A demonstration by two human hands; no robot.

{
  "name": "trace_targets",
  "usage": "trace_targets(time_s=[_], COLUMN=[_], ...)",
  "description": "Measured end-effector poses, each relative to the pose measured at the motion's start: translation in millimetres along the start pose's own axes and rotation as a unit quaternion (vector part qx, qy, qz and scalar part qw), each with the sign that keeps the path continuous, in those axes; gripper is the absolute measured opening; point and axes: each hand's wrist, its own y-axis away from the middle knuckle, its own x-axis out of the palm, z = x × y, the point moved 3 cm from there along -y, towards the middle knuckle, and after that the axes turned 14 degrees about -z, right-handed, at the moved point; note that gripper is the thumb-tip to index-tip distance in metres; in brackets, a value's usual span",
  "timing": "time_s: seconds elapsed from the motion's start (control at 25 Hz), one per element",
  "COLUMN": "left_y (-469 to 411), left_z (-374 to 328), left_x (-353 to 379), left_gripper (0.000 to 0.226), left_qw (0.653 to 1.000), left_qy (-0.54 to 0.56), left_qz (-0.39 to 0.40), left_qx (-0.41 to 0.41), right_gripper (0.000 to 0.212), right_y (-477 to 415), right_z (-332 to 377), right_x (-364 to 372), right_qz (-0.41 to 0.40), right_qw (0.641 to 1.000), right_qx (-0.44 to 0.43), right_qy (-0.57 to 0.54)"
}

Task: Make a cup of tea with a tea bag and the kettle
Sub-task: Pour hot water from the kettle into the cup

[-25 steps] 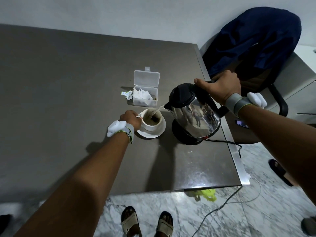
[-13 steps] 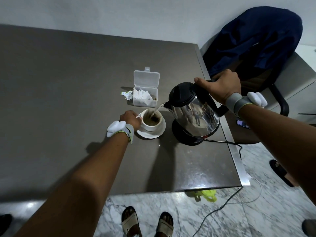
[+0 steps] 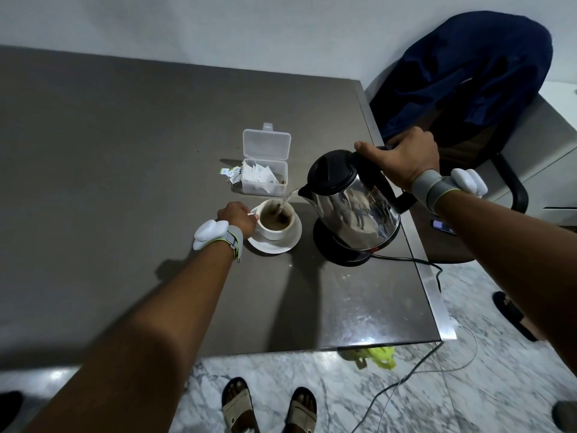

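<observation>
A white cup (image 3: 271, 233) stands on a white saucer (image 3: 292, 242) near the middle of the grey table. Brown liquid and a dark tea bag (image 3: 284, 219) fill the cup. My left hand (image 3: 238, 216) grips the cup's handle on its left side. My right hand (image 3: 402, 159) is closed on the black handle of a steel kettle (image 3: 356, 210) with a black lid. The kettle is tilted left above its black base (image 3: 343, 256), and a thin stream of water runs from its spout into the cup.
An open clear plastic box (image 3: 265, 178) of tea bags sits behind the cup, with a torn wrapper (image 3: 230, 174) to its left. The kettle's cord (image 3: 435, 270) drops over the table's right edge. A chair (image 3: 462, 85) draped in blue cloth stands at the right.
The kettle stays tilted and the water keeps running into the cup. Both hands hold nearly the same positions.
</observation>
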Motion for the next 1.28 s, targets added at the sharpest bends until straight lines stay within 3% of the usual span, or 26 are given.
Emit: trace_targets(time_s=[1.28], left_y=[-4.2], left_z=[-0.9], left_x=[1.8], left_gripper=[0.027], left_qw=[1.000], left_qy=[-0.010], left_qz=[0.001], left_qx=[0.009], right_gripper=[0.072], right_y=[0.7], right_z=[5.4], right_x=[-0.4], right_qz=[0.003], right_qw=[1.000], right_qx=[-0.011], right_qy=[0.008])
